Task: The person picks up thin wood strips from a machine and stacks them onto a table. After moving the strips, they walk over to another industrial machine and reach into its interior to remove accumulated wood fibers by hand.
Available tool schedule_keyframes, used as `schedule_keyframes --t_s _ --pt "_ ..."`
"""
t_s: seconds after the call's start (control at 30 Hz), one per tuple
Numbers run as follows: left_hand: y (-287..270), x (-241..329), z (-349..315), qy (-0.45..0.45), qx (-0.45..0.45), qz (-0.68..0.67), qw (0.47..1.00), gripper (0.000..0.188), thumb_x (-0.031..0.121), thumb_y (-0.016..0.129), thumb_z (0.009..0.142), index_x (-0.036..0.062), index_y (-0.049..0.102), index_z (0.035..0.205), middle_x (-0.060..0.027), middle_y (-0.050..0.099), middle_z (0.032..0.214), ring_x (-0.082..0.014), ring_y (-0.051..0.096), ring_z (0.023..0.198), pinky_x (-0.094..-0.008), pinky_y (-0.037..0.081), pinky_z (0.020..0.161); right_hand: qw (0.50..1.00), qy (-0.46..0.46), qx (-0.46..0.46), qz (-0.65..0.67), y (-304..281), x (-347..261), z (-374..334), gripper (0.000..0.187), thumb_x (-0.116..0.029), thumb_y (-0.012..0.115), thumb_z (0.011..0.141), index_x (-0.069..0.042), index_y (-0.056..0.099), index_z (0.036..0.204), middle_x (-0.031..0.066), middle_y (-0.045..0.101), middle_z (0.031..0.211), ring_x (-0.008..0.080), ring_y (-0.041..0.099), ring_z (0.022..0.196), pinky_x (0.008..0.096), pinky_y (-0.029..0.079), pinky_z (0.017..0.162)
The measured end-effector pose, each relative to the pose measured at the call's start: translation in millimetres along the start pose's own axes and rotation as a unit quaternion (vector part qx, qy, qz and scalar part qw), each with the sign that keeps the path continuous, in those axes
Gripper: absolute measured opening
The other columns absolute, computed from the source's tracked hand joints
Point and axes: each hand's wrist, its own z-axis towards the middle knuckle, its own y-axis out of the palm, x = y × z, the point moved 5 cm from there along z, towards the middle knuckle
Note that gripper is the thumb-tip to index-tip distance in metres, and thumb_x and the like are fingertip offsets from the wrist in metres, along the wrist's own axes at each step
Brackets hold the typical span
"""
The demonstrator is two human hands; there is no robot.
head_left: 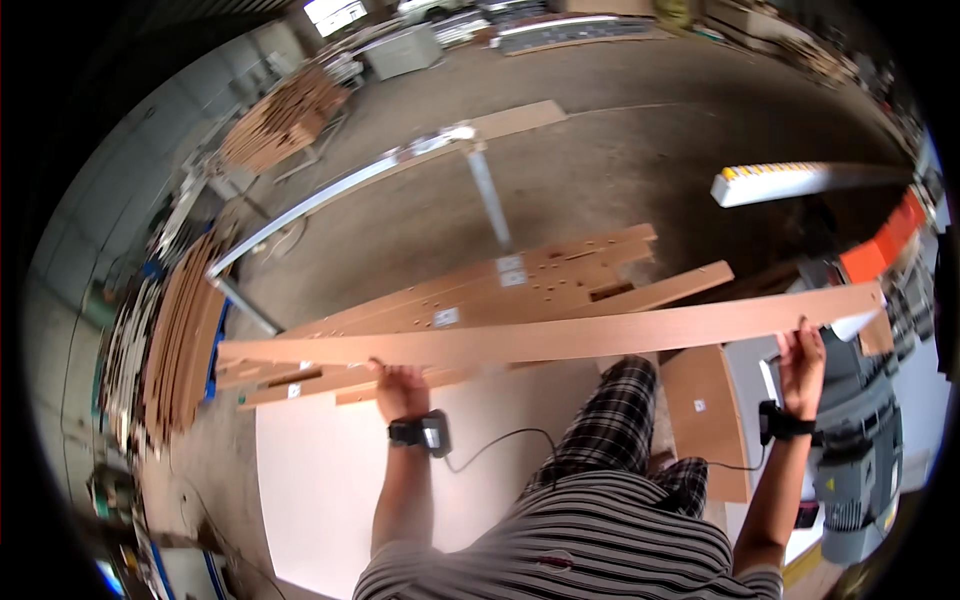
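Observation:
A long, narrow wooden board [560, 338] stretches across in front of me, its right end slightly higher than its left. My left hand [402, 390] grips its lower edge left of the middle, fingers curled. Near the right end, my right hand [802, 365] is closed on the same edge, a fingertip showing on the board's face. Beyond the held board lies a stack of similar wooden boards [460, 297] with holes, cut-outs and white labels. A black strap with a small device sits on each wrist.
A white panel [330, 470] lies below my left arm. Grey machinery with a motor [850, 500] stands at my right, near an orange part [884, 240] and a white beam [770, 186]. A metal frame [340, 190] stands ahead; stacked planks [180, 350] are at left.

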Motion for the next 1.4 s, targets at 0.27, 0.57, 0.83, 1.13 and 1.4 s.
schedule_keyframes --t_s 0.27,0.57,0.83,1.13,1.4 --pt "-13 -9 -4 0.059 -0.048 0.147 0.986 0.044 0.043 0.036 0.1 0.0089 0.05 0.078 -0.0056 0.05 0.07 -0.02 0.049 0.069 -0.0344 0.043 0.066 0.999 0.021 -0.007 0.03 -21 17 23 0.032 -0.01 0.057 0.093 0.005 0.052 0.121 0.0112 0.058 0.123 0.0201 0.06 0.108 0.0294 0.05 0.095" --pt "28 -56 -3 -0.086 -0.163 -0.003 0.983 0.046 0.038 0.056 0.091 0.0085 0.048 0.126 -0.0062 0.056 0.123 -0.0226 0.05 0.119 -0.0377 0.04 0.102 0.994 0.097 -0.027 -0.05 42 81 6 0.024 -0.015 0.056 0.094 -0.002 0.056 0.114 0.007 0.064 0.11 0.0143 0.064 0.096 0.0284 0.055 0.085" --pt "-76 -70 92 -0.04 0.079 0.143 0.986 0.021 0.022 0.057 0.088 0.0024 0.06 0.095 -0.0097 0.062 0.092 -0.0244 0.059 0.089 -0.0407 0.049 0.084 0.971 0.222 -0.085 -0.035 116 131 -28 0.029 -0.021 0.051 0.097 -0.003 0.051 0.12 0.0153 0.064 0.108 0.0234 0.065 0.095 0.0316 0.055 0.082" --pt "-155 -59 243 -0.088 -0.014 0.593 0.8 0.039 0.032 0.063 0.086 0.0006 0.054 0.106 -0.0069 0.061 0.071 -0.0244 0.06 0.067 -0.0395 0.05 0.062 0.934 0.333 -0.078 -0.1 67 160 -52 0.016 -0.012 0.05 0.095 0.0 0.054 0.106 0.015 0.066 0.095 0.0242 0.066 0.086 0.0341 0.055 0.077" --pt "-96 -118 213 -0.043 -0.122 0.8 0.585 0.078 0.038 0.06 0.086 0.0105 0.02 0.147 -0.0198 0.056 0.126 -0.0358 0.042 0.126 -0.0415 0.029 0.107 0.919 0.356 0.034 -0.165 -8 150 -94 0.017 -0.015 0.051 0.094 -0.001 0.053 0.102 0.0132 0.065 0.09 0.0215 0.065 0.081 0.0337 0.054 0.074"
